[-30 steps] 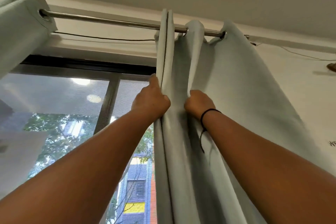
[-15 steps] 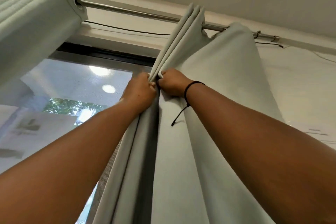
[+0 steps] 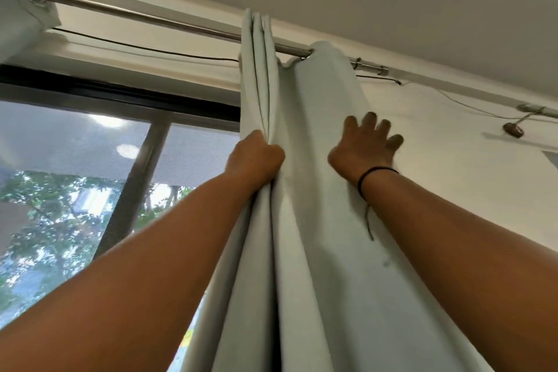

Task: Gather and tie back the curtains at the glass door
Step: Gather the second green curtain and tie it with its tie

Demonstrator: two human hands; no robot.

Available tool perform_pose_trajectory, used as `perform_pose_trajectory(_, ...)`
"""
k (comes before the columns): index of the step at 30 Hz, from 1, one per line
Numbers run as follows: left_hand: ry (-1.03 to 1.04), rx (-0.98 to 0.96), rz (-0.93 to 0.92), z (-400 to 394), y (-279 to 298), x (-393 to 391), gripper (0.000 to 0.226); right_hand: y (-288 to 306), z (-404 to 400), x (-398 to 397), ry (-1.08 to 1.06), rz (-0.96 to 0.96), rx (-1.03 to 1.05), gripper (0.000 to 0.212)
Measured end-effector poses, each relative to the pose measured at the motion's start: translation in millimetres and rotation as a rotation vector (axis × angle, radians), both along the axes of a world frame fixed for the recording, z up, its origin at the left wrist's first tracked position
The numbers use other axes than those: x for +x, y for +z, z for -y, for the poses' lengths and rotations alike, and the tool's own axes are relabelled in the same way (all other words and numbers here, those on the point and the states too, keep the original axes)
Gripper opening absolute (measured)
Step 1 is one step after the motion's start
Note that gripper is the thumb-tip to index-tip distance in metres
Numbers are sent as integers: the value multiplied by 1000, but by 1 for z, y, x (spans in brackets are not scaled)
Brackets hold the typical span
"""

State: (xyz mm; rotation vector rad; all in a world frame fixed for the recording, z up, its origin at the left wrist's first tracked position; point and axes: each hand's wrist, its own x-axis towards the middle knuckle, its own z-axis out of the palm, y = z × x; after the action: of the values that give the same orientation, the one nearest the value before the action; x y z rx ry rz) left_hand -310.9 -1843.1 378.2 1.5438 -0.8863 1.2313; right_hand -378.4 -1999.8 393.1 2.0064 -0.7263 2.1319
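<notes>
A pale grey-green right curtain (image 3: 320, 220) hangs by eyelets from a metal rod (image 3: 151, 19) above the glass door (image 3: 75, 190). My left hand (image 3: 255, 157) is shut on a stack of several gathered folds at the curtain's left edge. My right hand (image 3: 367, 148), with a black cord at the wrist, is open with fingers spread at the curtain's right edge, against the last wide fold. The left curtain (image 3: 21, 9) is bunched at the top left corner of the view.
The door's dark frame (image 3: 133, 193) stands left of the curtain, with trees outside. A thin cable (image 3: 145, 48) runs under the rod. A white wall (image 3: 453, 175) lies right of the curtain, with a small fitting (image 3: 513, 130) on it.
My right hand has let go of the folds and moved right, opening out at the curtain's right edge. My left hand keeps its grip on the folds, which now hang straight.
</notes>
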Motion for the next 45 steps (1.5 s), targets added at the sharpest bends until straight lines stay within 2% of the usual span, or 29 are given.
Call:
perform_pose_trajectory(2, 31, 23, 34, 27, 2, -12, 35, -3, 36, -14, 11, 63, 125, 65)
perform_pose_trajectory(4, 77, 43, 57, 48, 5, -18, 35, -3, 70, -25, 138, 66, 213, 65)
perform_pose_trajectory(6, 92, 55, 71, 62, 9, -16, 33, -2, 95, -33, 332, 42, 188, 51)
perform_pose_trajectory(8, 84, 54, 72, 75, 11, -12, 30, -2, 111, -37, 405, 30, 129, 37)
perform_pose_trajectory(9, 79, 48, 66, 81, 12, -10, 28, -3, 115, -38, 427, 28, 124, 39)
perform_pose_trajectory(12, 68, 33, 43, 98, 13, -7, 24, -4, 123, -35, 539, -57, 208, 74)
perform_pose_trajectory(13, 78, 44, 39, 107, 13, -9, 21, -5, 129, -33, 556, -100, 219, 75)
perform_pose_trajectory(14, 100, 74, 41, 116, 14, -12, 19, -7, 135, -29, 572, -126, 205, 67)
perform_pose_trajectory(17, 173, 161, 69, 147, 21, -32, 13, -9, 151, -20, 555, -115, 150, 20)
perform_pose_trajectory(18, 178, 174, 94, 159, 25, -41, 13, -10, 156, -17, 560, -96, 142, 12)
perform_pose_trajectory(23, 162, 201, 166, 204, 37, -71, 22, -10, 181, -20, 599, -76, 94, 13)
perform_pose_trajectory(25, 190, 223, 162, 203, 35, -62, 22, -9, 188, -24, 586, -77, 100, 13)
perform_pose_trajectory(27, 220, 269, 150, 191, 31, -42, 22, -7, 188, -22, 623, -68, 146, 23)
perform_pose_trajectory(32, 195, 236, 100, 130, 8, -4, 23, -8, 144, 11, 825, 3, 253, 45)
perform_pose_trajectory(35, 152, 208, 85, 87, -3, 11, 20, -9, 92, 43, 846, 17, 139, 38)
perform_pose_trajectory(39, 106, 127, 55, 30, -10, 27, 29, 8, 13, 61, 837, -39, -6, 33)
perform_pose_trajectory(43, 6, 14, 41, -17, -9, 33, 42, 30, -81, 58, 886, -244, -220, 33)
perform_pose_trajectory(45, -50, -118, 7, -42, -12, 38, 51, 30, -129, 62, 918, -323, -308, 31)
